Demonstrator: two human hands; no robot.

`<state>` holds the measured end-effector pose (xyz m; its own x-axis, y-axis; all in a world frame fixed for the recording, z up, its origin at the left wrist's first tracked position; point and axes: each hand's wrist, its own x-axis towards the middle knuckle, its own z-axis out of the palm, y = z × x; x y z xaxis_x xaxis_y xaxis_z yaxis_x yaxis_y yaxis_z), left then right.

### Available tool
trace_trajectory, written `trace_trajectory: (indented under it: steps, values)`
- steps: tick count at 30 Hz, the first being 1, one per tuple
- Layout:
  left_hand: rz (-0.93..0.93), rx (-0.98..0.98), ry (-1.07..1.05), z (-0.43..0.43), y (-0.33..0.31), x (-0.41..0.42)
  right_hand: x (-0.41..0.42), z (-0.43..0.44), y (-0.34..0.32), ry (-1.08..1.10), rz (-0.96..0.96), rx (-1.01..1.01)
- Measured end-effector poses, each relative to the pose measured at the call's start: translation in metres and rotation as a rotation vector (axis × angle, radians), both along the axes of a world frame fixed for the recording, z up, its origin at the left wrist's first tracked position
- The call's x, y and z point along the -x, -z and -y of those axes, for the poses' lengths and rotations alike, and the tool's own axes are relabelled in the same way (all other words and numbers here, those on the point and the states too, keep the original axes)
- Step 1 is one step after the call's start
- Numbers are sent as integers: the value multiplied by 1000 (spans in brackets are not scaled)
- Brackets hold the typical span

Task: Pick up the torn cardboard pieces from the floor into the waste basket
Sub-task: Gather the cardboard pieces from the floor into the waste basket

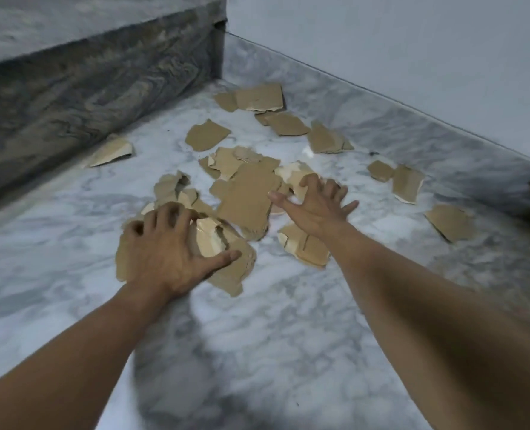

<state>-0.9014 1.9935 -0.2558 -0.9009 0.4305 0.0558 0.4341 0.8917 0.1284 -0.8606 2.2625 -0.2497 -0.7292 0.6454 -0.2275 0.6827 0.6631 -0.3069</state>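
Brown torn cardboard pieces [248, 197] lie scattered on the marble floor [257, 336], the biggest heap between my hands. My left hand [170, 249] presses spread fingers [164, 217] on the near pile; my right hand [314, 203] splays wide, holding nothing.

One camera on the person's head, looking forward and down, close to the marble floor [257, 336], both arms reaching out from the bottom edge, wall [412, 41] ahead and right, stone step [86, 88] at upper left
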Motion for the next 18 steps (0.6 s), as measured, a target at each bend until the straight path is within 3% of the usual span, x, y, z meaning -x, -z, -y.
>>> trace_trajectory:
  steps: [5, 9, 13, 16, 18]
  values:
    - [143, 24, -161, 11, -4, -8, 2, 48, 13, -166, -94, -141]
    - [297, 39, -84, 23, 0, 3, -7, 36, -1, -166, -123, 24]
    - [152, -161, -178, 24, -1, -9, 9, 39, -20, 76, -139, 262]
    - [139, -210, -413, 17, 4, -14, 28, 70, -26, -13, -8, 164]
    - [154, -167, -446, 15, 4, -14, 35, 89, -24, -59, 42, 109]
